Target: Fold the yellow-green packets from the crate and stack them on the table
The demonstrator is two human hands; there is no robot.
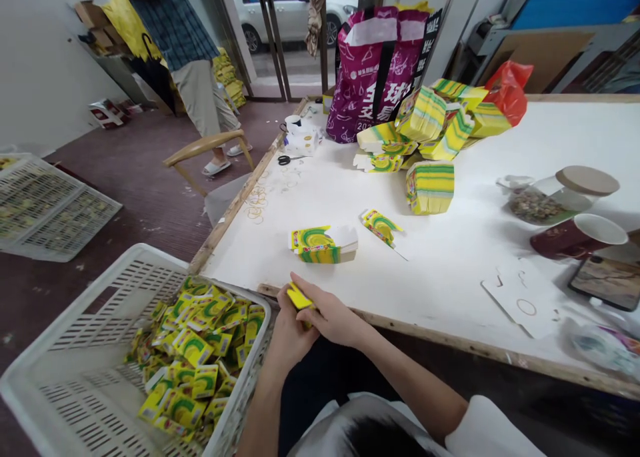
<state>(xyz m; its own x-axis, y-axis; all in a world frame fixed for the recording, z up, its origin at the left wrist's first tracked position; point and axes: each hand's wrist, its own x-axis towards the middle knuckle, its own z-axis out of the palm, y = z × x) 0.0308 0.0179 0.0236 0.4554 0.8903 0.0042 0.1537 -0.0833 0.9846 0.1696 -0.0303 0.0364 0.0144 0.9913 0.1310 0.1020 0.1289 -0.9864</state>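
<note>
Between my two hands, just past the table's front edge, is a small yellow carton [299, 297]. My left hand [287, 337] wraps round it from below and the left. From the right, my right hand [325, 310] closes on the same carton, its fingers near the upper end. Most of the carton is hidden by my fingers. Ahead on the white table [240, 263] lies a stack of flat yellow-green cartons [320, 245]. A single flat carton [381, 227] rests to the right of that stack.
A white plastic basket [100, 297] with many filled-looking yellow cartons [195, 347] stands at my left. Bundled cartons [431, 187] pile up before a purple bag [373, 77]. Scissors [285, 159], rubber bands [257, 203], a glass jar [537, 203], a mug [565, 235] and a phone [607, 280] lie around. A person [180, 37] stands beyond a chair [205, 147].
</note>
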